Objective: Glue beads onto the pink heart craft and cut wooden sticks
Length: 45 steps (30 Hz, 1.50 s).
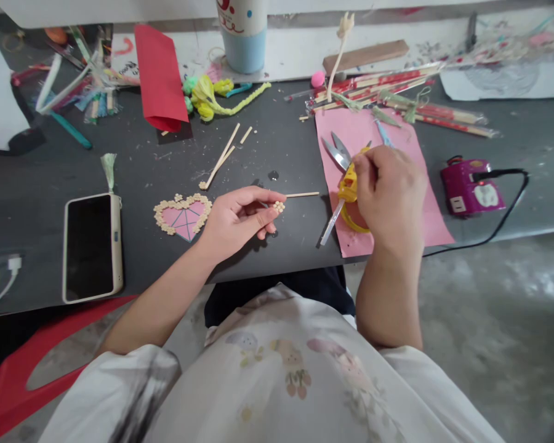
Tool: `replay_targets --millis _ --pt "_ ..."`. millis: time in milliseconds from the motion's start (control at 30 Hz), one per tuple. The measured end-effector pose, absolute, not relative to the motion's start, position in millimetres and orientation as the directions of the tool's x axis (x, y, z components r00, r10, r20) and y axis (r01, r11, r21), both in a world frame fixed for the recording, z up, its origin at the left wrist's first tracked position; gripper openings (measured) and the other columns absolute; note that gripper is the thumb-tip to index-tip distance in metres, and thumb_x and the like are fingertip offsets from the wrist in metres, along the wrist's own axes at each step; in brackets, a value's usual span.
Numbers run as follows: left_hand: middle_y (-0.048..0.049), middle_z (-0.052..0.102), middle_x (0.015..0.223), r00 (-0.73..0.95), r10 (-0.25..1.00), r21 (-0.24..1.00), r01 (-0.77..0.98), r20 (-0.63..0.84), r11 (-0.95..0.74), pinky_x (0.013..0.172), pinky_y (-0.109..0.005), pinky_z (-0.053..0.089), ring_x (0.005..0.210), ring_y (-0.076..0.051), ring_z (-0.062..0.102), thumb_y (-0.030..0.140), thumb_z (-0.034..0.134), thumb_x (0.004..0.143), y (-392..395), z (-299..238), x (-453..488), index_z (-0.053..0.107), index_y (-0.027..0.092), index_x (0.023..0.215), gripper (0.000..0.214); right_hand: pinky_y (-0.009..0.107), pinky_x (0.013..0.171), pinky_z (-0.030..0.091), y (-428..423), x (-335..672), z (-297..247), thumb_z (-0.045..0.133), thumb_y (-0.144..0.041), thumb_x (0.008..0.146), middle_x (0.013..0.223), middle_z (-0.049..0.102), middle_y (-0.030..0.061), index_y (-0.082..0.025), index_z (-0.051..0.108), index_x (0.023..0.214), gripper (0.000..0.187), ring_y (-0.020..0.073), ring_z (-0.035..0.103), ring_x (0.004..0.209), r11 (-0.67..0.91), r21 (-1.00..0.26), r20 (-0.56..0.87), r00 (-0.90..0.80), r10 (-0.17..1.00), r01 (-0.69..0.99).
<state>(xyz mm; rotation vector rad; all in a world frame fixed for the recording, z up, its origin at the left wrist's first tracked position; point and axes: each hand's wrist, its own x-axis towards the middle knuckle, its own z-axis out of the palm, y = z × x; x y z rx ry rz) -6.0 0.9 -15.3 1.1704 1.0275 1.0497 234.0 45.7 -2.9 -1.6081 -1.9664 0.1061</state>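
My left hand [240, 218] is closed in a pinch above the table's front part. Between its thumb and fingers are a thin wooden stick [303, 195], pointing right, and a small cream flower [279, 207] of round pieces. My right hand [390, 191] has its fingers curled against a yellow glue gun [348, 183], its grip partly hidden. A clear glue stick [332, 221] sticks out of the gun toward the lower left. Yellow-handled scissors [337, 152] lie beside it on pink paper [425, 203]. Left of my left hand lies a pink heart [183, 216] partly edged with cream flowers.
Loose sticks [222, 157] lie beyond my left hand. A phone [93, 246] is at left, and a purple box [473, 187] with a black cable at right. Toward the back are a cup [244, 46], red paper [161, 77], yellow yarn [207, 98] and wrapped sticks [373, 89].
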Motion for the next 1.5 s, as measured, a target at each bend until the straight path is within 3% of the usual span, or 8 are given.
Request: replay_targets --millis 133,267,333,567,733,867,1000,1500 --pt "-0.0006 0.066 0.068 0.199 0.978 0.994 -0.072 -0.067 0.083 0.041 -0.016 0.046 0.05 -0.007 0.06 0.032 0.077 0.075 1 -16 -6 0.074 0.017 0.094 0.025 0.042 0.071 0.043 43 232 -4 0.057 -0.025 0.091 0.081 0.064 0.0101 -0.024 0.056 0.079 0.012 0.0265 0.057 0.08 0.378 -0.357 0.404 -0.223 0.887 0.854" --pt "-0.0014 0.067 0.069 0.19 0.978 0.995 -0.05 -0.081 0.092 0.041 -0.016 0.047 0.05 -0.006 0.06 0.033 0.077 0.075 0 -16 -7 0.074 0.017 0.095 0.026 0.042 0.077 0.046 33 219 -4 0.053 -0.026 0.093 0.092 0.065 0.0091 -0.027 0.062 0.089 0.01 0.0252 0.057 0.086 0.513 -0.396 0.39 -0.366 0.845 0.761" --pt "-0.0012 0.067 0.068 0.192 0.978 0.995 -0.046 -0.08 0.09 0.041 -0.015 0.047 0.05 -0.007 0.06 0.034 0.077 0.075 0 -16 -8 0.074 0.017 0.096 0.026 0.041 0.074 0.047 28 212 -3 0.053 -0.029 0.093 0.083 0.063 0.0064 -0.024 0.061 0.084 0.014 0.0241 0.058 0.081 0.535 -0.414 0.405 -0.377 0.833 0.737" --pt "-0.0013 0.068 0.065 0.186 0.978 0.995 -0.023 -0.093 0.099 0.041 -0.016 0.046 0.05 -0.008 0.062 0.037 0.078 0.074 1 -15 -7 0.074 0.017 0.095 0.03 0.035 0.07 0.043 20 191 0 0.045 -0.01 0.085 0.08 0.061 0.0068 -0.02 0.056 0.075 0.018 0.0215 0.057 0.078 0.583 -0.471 0.313 -0.493 0.812 0.662" --pt "-0.001 0.069 0.066 0.183 0.98 0.996 -0.029 -0.078 0.085 0.041 -0.016 0.046 0.051 -0.008 0.062 0.036 0.078 0.073 1 -15 -8 0.075 0.018 0.094 0.028 0.031 0.054 0.029 16 184 -1 0.048 -0.016 0.085 0.057 0.048 0.0002 -0.022 0.045 0.063 0.023 0.0154 0.044 0.055 0.491 -0.49 0.252 -0.423 0.871 0.72" --pt "-0.0006 0.068 0.063 0.175 0.981 0.995 -0.036 -0.084 0.092 0.041 -0.018 0.046 0.051 -0.009 0.062 0.038 0.079 0.073 1 -15 -8 0.075 0.018 0.094 0.029 0.03 0.06 0.038 15 183 -4 0.057 -0.02 0.084 0.07 0.058 0.0005 -0.021 0.056 0.083 0.002 0.0158 0.052 0.064 0.514 -0.555 0.342 -0.384 0.858 0.654" --pt "-0.0024 0.071 0.07 0.14 0.985 0.993 -0.053 -0.098 0.107 0.041 -0.019 0.046 0.051 -0.009 0.062 0.042 0.08 0.071 2 -17 -8 0.075 0.018 0.093 0.033 0.033 0.071 0.047 14 182 -7 0.059 -0.019 0.085 0.081 0.063 0.0016 -0.023 0.06 0.102 0.018 0.0177 0.059 0.076 0.593 -0.617 0.447 -0.39 0.805 0.517" --pt "-0.0032 0.07 0.066 0.113 0.984 0.985 -0.082 -0.139 0.149 0.034 -0.016 0.04 0.044 -0.007 0.057 0.048 0.076 0.074 2 -21 -8 0.074 0.015 0.079 0.033 0.033 0.073 0.051 17 167 -15 0.06 -0.026 0.09 0.088 0.07 0.0046 -0.022 0.07 0.093 0.01 0.0175 0.063 0.082 0.569 -0.718 0.478 -0.31 0.822 0.401"
